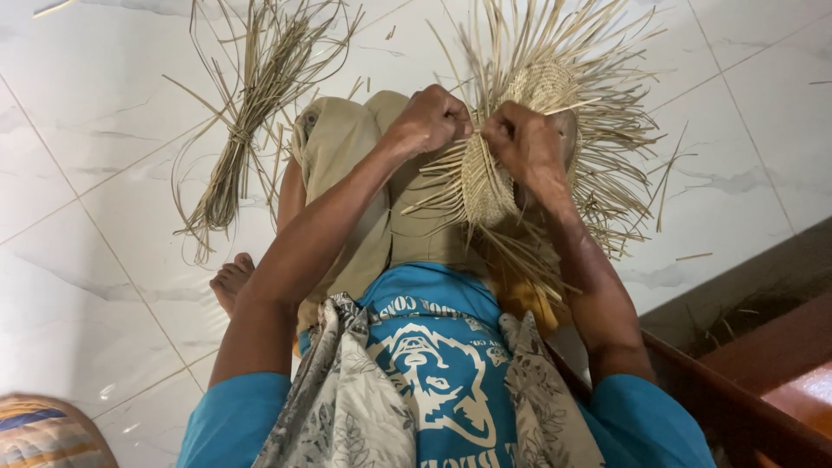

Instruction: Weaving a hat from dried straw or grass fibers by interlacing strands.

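A half-woven straw basket [485, 182] rests on my lap, with many loose tan strands fanning out from its rim. My left hand [429, 120] is closed around a few of those strands at the basket's left edge. My right hand [524, 143] grips the basket's rim and a strand just to the right, knuckles almost touching the left hand. Part of the woven body is hidden behind both hands.
A tied bundle of straw strips [238, 130] lies on the white tiled floor [104, 217] to the left. My bare foot [232, 282] rests beside it. A dark wooden ledge [763, 364] runs along the right. A striped cushion [43, 433] sits at bottom left.
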